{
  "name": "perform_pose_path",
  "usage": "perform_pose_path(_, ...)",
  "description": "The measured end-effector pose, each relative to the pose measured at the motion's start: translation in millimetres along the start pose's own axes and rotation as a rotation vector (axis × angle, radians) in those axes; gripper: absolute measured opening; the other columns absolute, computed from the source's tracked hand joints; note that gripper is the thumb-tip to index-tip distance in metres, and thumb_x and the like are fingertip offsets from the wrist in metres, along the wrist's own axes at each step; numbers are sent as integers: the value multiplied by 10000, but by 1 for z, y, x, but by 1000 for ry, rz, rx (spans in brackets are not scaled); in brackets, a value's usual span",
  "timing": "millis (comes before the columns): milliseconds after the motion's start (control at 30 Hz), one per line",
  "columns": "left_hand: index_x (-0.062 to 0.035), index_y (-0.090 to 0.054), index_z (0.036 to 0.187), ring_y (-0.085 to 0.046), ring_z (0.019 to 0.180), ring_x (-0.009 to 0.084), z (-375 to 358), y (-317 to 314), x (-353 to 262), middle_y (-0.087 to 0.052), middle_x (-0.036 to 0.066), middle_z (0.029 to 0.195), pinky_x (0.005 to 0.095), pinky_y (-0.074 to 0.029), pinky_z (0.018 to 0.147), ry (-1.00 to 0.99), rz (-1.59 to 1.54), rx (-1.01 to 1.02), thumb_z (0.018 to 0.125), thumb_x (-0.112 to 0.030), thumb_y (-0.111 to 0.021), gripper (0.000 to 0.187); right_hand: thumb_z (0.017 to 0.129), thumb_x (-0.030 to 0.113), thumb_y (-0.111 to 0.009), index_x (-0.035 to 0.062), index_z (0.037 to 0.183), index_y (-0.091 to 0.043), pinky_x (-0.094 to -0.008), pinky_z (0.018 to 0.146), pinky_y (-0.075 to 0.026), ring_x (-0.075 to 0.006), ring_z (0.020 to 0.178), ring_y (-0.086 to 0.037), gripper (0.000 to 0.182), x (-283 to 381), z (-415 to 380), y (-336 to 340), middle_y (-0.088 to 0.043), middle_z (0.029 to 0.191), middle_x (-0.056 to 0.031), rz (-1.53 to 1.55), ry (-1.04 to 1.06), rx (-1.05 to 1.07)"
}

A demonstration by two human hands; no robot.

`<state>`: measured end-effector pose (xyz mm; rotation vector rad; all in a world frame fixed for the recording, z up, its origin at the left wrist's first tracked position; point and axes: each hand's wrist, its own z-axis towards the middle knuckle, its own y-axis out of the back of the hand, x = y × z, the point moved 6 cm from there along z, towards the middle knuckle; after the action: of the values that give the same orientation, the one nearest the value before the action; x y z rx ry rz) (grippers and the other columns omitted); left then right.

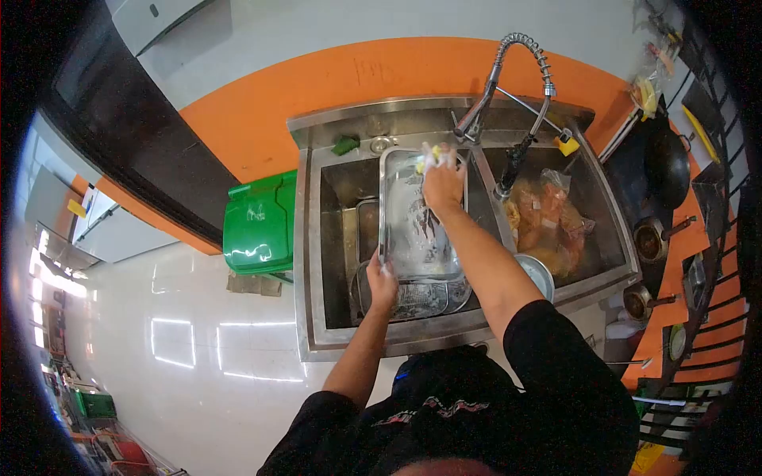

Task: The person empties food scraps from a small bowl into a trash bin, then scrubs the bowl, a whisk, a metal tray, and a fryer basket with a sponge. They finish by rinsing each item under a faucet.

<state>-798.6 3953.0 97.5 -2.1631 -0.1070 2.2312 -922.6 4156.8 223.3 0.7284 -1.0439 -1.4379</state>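
Rectangular silver metal tray [401,230] lies over the left stainless-steel sink basin [333,238]; my left hand [383,284] grasps its near left corner, my right hand [443,186] a foamy yellow sponge [436,150] at the far end. Scrubbing seems in hand; the next move likely calls for nearward strokes.

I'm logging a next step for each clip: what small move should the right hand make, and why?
Probably draw the yellow scrubber back toward the body: the right hand holds it at the far end of the metal tray, the nearer surface lies uncovered, and the left hand grips the near left corner.
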Motion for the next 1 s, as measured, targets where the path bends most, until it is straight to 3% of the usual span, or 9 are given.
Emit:
perform_pose_path(167,74,-601,1184,-581,974,150,21,11,-30,-652,70,1086,281,-444,876,-96,35,-150,905,41,-467,311,882,144,-491,62,1488,-342,-510,1155,-175,-352,1446,-236,630,-20,-35,-22,-278,1530,-259,-64,-10,-93)
perform_pose_path(300,32,-637,1045,-560,861,116,43,19,11,-609,9,929,266,-453,786,-5,-258,-275,893,49,-501,204,855,143,-508,9,1444,-382,-498,1181,-131,-366,1435,-260,617,3,-80,-42,-297,1503,-290,-39,161,198)
perform_pose_path(367,7,-630,1049,-570,858,121,49,13,20,-606,6,928,282,-466,773,50,-391,-276,887,58,-501,213,843,162,-535,-2,1351,-461,-523,1168,-164,-377,1353,-390,539,21,-108,-58,-383,1443,-274,-33,286,835)
perform_pose_path(400,1,-603,1103,-586,862,145,51,12,21,-612,25,962,305,-484,782,53,-458,-333,890,57,-485,250,843,162,-535,-2,1351,-461,-523,1168,-164,-377,1353,-390,539,20,-122,-71,-383,1443,-274,-32,286,837)
perform_pose_path(467,-4,-576,1158,-602,865,168,54,15,26,-617,44,995,328,-502,792,53,-524,-393,893,56,-469,291,848,178,-542,-2,1256,-500,-541,1149,-196,-376,1242,-496,447,36,-145,-85,-539,1279,-247,292,548,460)
perform_pose_path(567,-19,-506,1242,-626,875,220,57,12,33,-612,88,1047,367,-532,817,87,-734,-394,932,5,-453,315,858,157,-531,10,1263,-489,-524,1118,-264,-383,1210,-505,433,51,-154,-50,-617,1150,-226,674,239,486)
perform_pose_path(767,-68,-547,1206,-644,944,259,48,-5,76,-621,101,1088,430,-570,789,417,-991,-166,950,-77,-504,260,837,123,-596,33,1171,-551,-517,916,-447,-431,1029,-598,349,89,-133,-33,-653,1043,-214,546,306,501)
perform_pose_path(900,-108,-591,1138,-647,956,231,33,13,66,-631,83,1088,402,-577,799,761,-767,-306,932,-54,-506,230,790,-18,-605,16,1124,-615,-448,867,-497,-351,975,-650,336,61,-88,48,-663,1057,-204,885,32,77)
perform_pose_path(1000,-108,-610,1065,-627,686,165,42,38,132,-621,47,827,287,-555,542,947,-911,-76,944,-98,-503,162,800,-94,-586,12,1210,-586,-340,963,-473,-212,1128,-601,424,36,-63,82,-658,1149,-135,1106,36,-124)
